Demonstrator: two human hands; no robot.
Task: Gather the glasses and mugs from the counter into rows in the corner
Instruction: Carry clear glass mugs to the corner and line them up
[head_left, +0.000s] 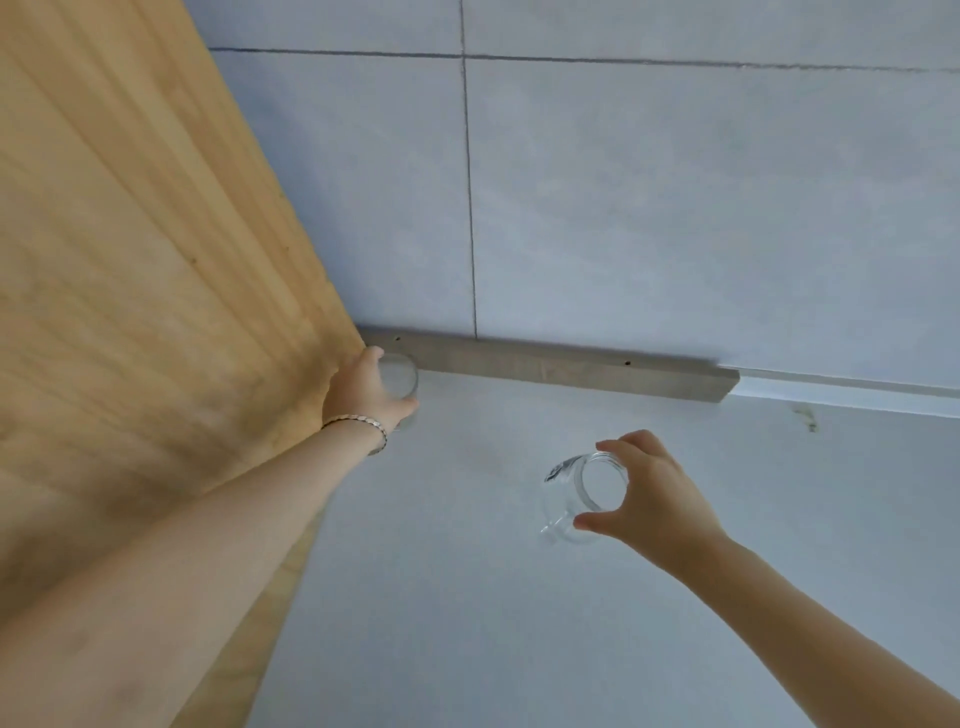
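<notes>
Left hand (366, 389) far out in the corner, fingers wrapped around a clear glass (399, 382) right where the wooden panel (130, 260) meets the grey strip (545, 366) at the foot of the tiled wall (675, 208). Glass upright, mouth up, seemingly on the white counter (467, 623) or just about touching it; contact itself hidden by the hand. A beaded bracelet (363, 423) on that wrist. Right hand (649, 493) nearer the body and well apart from the corner, thumb and fingertips pinched on the rim of a clear glass mug (579, 499), handle on the left side, facing the wooden panel. Mug also upright, though hard to tell whether lifted or resting. Key relation: corner up and to the left of the mug, with the first glass already filling the innermost spot. Likely next slot just to the right of that glass, along the grey strip, so a forward-left carry for the right hand. Handle pointing toward the neighbour, so probably a small turn needed to keep the two from knocking. No other glassware visible on the counter from here.
</notes>
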